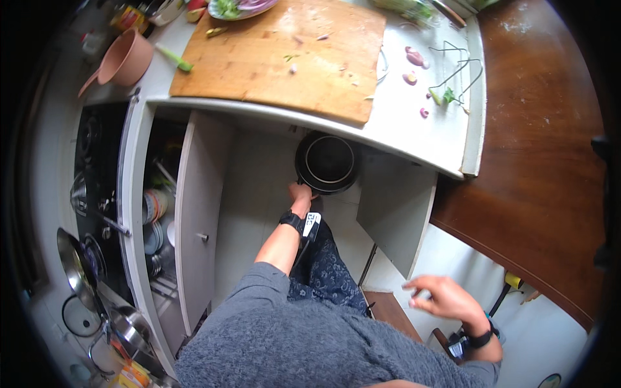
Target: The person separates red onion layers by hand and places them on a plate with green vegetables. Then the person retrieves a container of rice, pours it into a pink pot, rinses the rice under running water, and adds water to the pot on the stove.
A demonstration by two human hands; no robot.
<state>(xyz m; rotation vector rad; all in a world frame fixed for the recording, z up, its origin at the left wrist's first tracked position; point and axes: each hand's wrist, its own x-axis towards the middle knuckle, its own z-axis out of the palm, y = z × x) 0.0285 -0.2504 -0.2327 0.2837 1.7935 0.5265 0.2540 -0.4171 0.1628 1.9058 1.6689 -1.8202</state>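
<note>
Low in front of me, below the counter edge, my left hand [301, 192] grips the handle of a dark frying pan [330, 159]. A pale ring shows inside the pan's dark rim. My right hand [433, 297] is raised at the lower right with its fingers apart and curled, holding nothing. An open grey cabinet door [400, 213] stands between the pan and that hand. Above the pan, a wooden cutting board [281, 58] lies on the white counter with small vegetable scraps on it. Shallot pieces [415, 57] lie right of the board, near a wire rack [458, 72].
Another open cabinet door [201, 218] stands at the left, beside shelves with bowls [153, 237]. A pink saucepan-shaped dipper [127, 57], a black stovetop [94, 194] and a hanging pan [75, 266] are farther left. A brown wooden tabletop [529, 145] borders the right.
</note>
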